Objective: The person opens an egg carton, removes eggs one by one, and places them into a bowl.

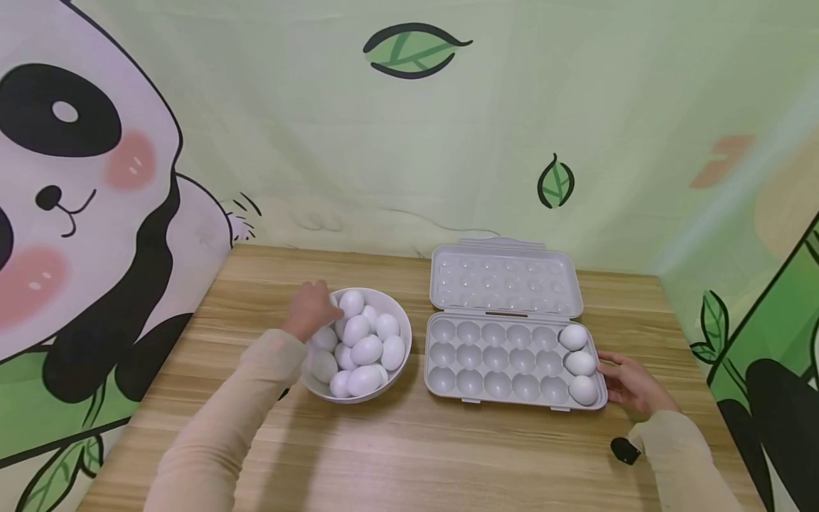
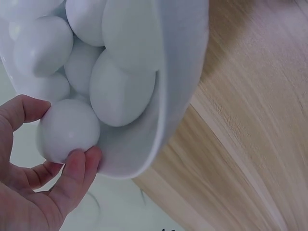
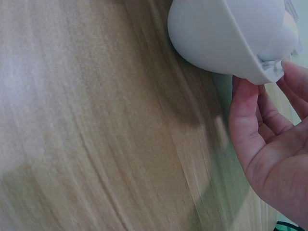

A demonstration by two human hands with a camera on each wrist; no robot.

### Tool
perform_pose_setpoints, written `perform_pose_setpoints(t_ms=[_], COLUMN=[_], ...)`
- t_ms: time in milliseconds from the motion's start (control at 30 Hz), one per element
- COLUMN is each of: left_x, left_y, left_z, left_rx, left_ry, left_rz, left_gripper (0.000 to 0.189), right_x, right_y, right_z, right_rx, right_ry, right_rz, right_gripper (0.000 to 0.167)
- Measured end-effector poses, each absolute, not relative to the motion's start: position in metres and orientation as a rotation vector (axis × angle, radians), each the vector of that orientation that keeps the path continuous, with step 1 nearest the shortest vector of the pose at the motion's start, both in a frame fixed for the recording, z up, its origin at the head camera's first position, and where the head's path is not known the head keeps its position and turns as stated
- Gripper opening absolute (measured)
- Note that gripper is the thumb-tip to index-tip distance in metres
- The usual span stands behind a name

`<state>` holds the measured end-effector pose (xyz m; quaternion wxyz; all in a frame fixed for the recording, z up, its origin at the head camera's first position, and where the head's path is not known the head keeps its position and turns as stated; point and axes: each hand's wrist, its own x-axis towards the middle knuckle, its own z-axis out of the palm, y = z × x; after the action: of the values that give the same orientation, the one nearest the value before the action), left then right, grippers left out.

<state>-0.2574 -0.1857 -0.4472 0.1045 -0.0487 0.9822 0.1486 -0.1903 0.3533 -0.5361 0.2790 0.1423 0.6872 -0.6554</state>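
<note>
My left hand is over the far left rim of a white bowl heaped with white eggs. In the left wrist view its thumb and fingertips pinch one egg at the bowl's edge. To the right lies an open grey egg carton, its lid folded back toward the wall. Three eggs fill its rightmost column; the other hollows are bare. At the carton's right end my right hand grips the rim, thumb and fingers on either side of the edge in the right wrist view.
Bowl and carton stand side by side on a wooden table, a narrow gap between them. Behind the table hangs a green cloth printed with a panda and leaves. A small black object shows by the right wrist.
</note>
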Motion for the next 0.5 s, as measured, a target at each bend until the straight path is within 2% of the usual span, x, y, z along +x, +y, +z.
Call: perform_pose_setpoints(t_ms=[167, 500], left_x=[-0.2592, -0.2556], left_y=[-0.1827, -0.1779], left_z=[-0.4516, -0.4533], left_rx=[-0.168, -0.186], left_ry=[2.925, 2.931], left_rz=[0.391, 0.387], left_gripper=[0.049, 0.051], right_x=[-0.1904, -0.1904], right_y=[0.3539, 0.3534], right_z=[-0.5363, -0.5349], right_rx=[0.379, 0.382], right_ry=[1.837, 1.866], right_rz=[-1.767, -1.735], right_gripper=[0.060, 0.062])
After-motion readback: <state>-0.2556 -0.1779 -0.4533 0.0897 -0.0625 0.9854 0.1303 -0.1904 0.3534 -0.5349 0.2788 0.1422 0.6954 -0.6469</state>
